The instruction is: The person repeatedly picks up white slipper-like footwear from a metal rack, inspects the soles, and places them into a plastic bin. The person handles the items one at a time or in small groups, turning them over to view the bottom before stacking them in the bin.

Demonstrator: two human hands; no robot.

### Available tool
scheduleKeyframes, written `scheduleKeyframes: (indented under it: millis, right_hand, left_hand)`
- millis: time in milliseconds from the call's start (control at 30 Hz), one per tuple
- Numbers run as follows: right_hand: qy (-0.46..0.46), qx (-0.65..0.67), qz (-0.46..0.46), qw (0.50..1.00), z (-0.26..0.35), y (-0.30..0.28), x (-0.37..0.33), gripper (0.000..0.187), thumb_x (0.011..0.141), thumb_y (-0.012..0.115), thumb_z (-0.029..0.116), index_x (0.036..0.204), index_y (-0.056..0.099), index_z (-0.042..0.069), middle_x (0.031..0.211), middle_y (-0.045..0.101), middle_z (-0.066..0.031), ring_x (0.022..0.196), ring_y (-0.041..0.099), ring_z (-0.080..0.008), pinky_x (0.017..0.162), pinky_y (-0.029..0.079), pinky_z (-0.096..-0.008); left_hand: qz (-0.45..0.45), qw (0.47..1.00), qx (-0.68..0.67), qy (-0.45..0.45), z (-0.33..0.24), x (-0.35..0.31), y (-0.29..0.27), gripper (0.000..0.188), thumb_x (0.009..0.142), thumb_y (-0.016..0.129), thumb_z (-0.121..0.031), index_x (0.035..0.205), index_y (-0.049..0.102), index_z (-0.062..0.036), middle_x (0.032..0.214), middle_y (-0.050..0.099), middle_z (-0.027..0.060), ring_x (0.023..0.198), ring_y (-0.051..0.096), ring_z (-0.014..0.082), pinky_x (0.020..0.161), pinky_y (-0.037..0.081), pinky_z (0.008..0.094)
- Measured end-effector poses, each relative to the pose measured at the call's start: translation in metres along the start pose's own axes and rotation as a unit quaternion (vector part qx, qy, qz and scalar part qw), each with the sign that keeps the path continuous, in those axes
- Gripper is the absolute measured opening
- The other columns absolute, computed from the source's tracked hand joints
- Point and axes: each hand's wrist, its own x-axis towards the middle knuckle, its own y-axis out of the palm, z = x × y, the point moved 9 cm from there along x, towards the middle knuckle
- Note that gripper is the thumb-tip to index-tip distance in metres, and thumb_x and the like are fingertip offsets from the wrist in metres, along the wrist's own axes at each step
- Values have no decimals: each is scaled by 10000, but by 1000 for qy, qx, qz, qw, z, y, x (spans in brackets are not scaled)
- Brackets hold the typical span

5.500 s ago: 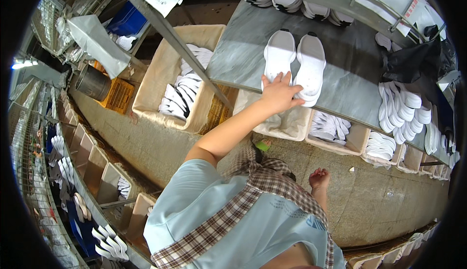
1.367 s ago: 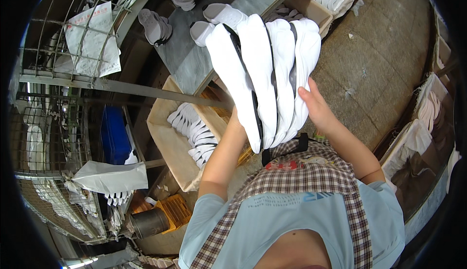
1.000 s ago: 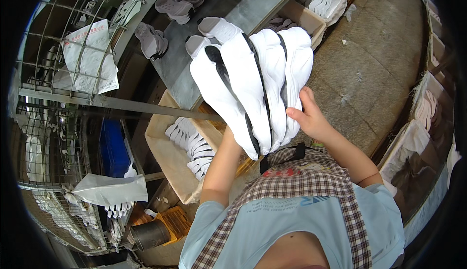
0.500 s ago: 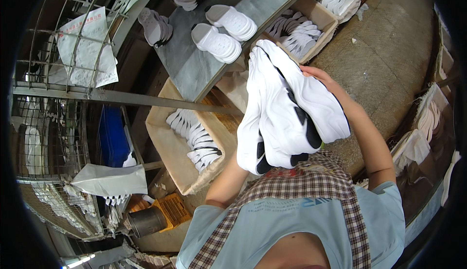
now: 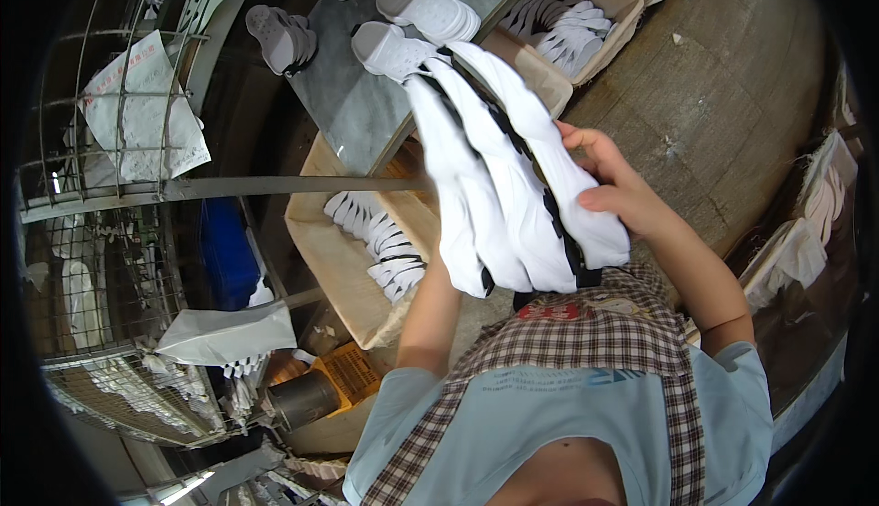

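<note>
A fanned stack of white shoe soles (image 5: pixel 499 181), with black parts along their edges, is held up in front of my body. Its far end overlaps the near edge of the grey table. My right hand (image 5: pixel 609 172) grips the outermost sole on the right, thumb on its near face and fingers over the far edge. From the lower left, my left forearm (image 5: pixel 430 318) reaches up behind the stack; the left hand itself is hidden by the soles, which rest against it.
On the grey table (image 5: pixel 352 121) sit stacks of white perforated clog-shaped pieces (image 5: pixel 392 51). White soles fill a beige bin (image 5: pixel 307 222) at left and another bin (image 5: pixel 600 66) beyond. Wire racking (image 5: pixel 92 268), a metal bar (image 5: pixel 302 185) and a yellow crate (image 5: pixel 348 373) stand left.
The stack has turned to show more of its length and spread apart, its far end shifting left toward the table. My right hand has moved lower along the outer sole, its thumb now showing.
</note>
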Motion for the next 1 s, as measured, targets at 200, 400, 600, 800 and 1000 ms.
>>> scheduleKeyframes:
  millis: [200,400,600,800,1000]
  right_hand:
    - [42,203,-20,978,-4,0,1,888,648,643,280,1391,264,-23,1332,406,-224,1140,532,-277,947,474,-359]
    - [24,450,61,890,-31,23,-13,867,659,620,263,1390,255,-26,1303,441,-262,1167,516,-331,950,470,-452]
    - [15,511,3,859,-43,-10,-21,834,669,583,223,1392,246,-22,1271,480,-236,1099,566,-327,927,496,-442]
    - [35,326,-20,945,-46,-22,-16,886,628,672,198,1406,287,16,1309,468,-192,1121,552,-298,933,490,-425]
    - [56,446,-19,893,-81,-25,-19,828,641,576,194,1394,298,-7,1324,454,-196,1169,511,-297,995,430,-398]
  left_hand:
    - [130,989,-69,15,2,-4,42,680,891,513,-420,1373,304,11,1167,561,161,995,600,288,827,529,401]
    - [265,952,-150,-9,8,-15,55,739,885,504,-473,1403,259,-8,1194,548,149,1025,592,295,823,531,405]
    - [400,903,-153,-25,1,-20,72,933,802,589,-559,1437,158,-28,1151,565,119,968,616,303,739,552,397]
    - [61,976,113,173,-22,-16,50,581,909,530,-307,1332,340,44,1128,530,148,910,577,231,737,504,313]
    - [152,981,97,74,-9,-6,58,438,925,439,-406,1135,465,-23,814,511,111,720,513,197,553,465,288]
